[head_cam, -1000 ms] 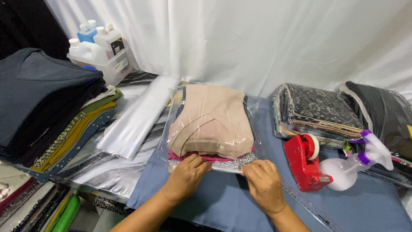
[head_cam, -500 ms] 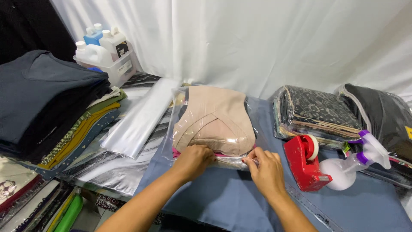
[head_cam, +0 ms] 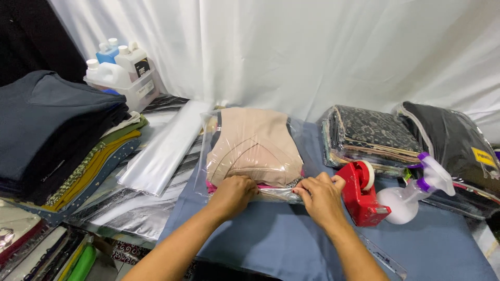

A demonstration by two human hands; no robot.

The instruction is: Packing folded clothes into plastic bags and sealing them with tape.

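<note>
A clear plastic bag (head_cam: pixel 208 130) holding a folded beige garment (head_cam: pixel 253 144) lies on the blue cloth (head_cam: pixel 271 234). A pink strip shows at the garment's near edge. My left hand (head_cam: pixel 233 195) presses down on the bag's near edge at the left. My right hand (head_cam: pixel 321 196) pinches the same edge at the right, where the plastic is folded over. Both hands touch the bag and lie about a hand's width apart.
A red tape dispenser (head_cam: pixel 361 193) and a spray bottle (head_cam: pixel 411 195) stand right of my right hand. Packed patterned and black garments (head_cam: pixel 370 132) lie behind them. A stack of clear bags (head_cam: pixel 166 148), piles of folded clothes (head_cam: pixel 57 130) and white jugs (head_cam: pixel 122 70) are at the left.
Both hands have moved away from me toward the garment, folding the bag's open flap over against its near edge. The patterned strip seen earlier is now mostly covered.
</note>
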